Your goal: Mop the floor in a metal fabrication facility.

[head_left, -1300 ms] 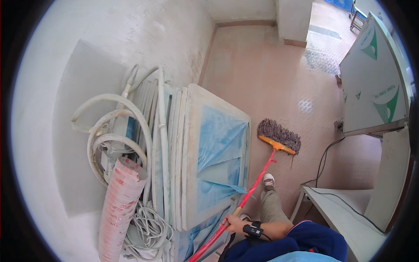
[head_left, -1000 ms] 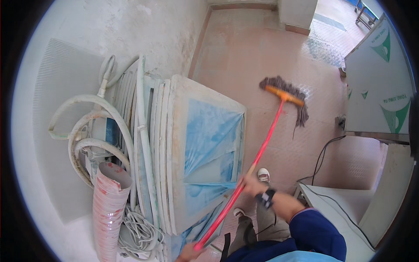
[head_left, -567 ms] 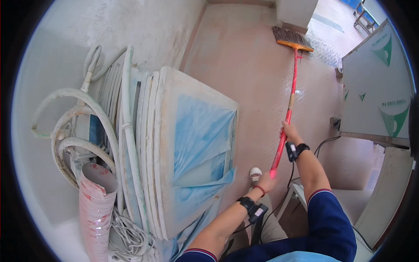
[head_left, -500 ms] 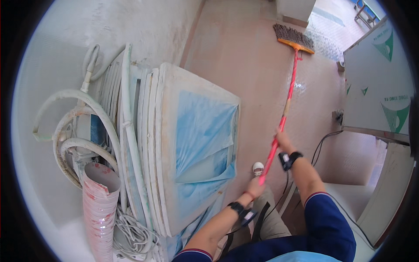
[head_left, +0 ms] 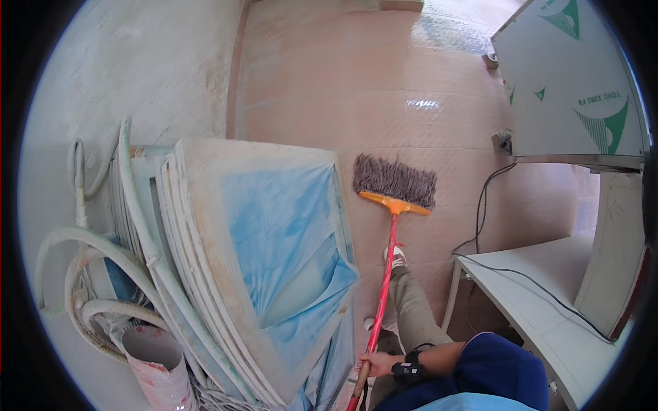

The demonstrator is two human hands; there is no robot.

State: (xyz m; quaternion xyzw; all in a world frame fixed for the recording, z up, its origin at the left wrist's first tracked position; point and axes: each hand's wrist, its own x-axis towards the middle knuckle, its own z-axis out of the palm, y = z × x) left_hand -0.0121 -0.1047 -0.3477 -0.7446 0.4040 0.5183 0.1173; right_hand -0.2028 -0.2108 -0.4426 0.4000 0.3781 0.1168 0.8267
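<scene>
— What are you holding there?

— I am gripping the red handle of the broom with my right hand, fingers wrapped closed around it low down, near my body. My left hand is staying out of sight, so I cannot tell its grip.

— And where is the broom sitting?

— Its orange head and grey bristles are resting on the tiled floor farther out, just right of the stack of panels covered in blue film. The white table is standing to my right.

floor tiles: glossy | mop head: shaggy cloth | panels: dusty plastic film
</scene>
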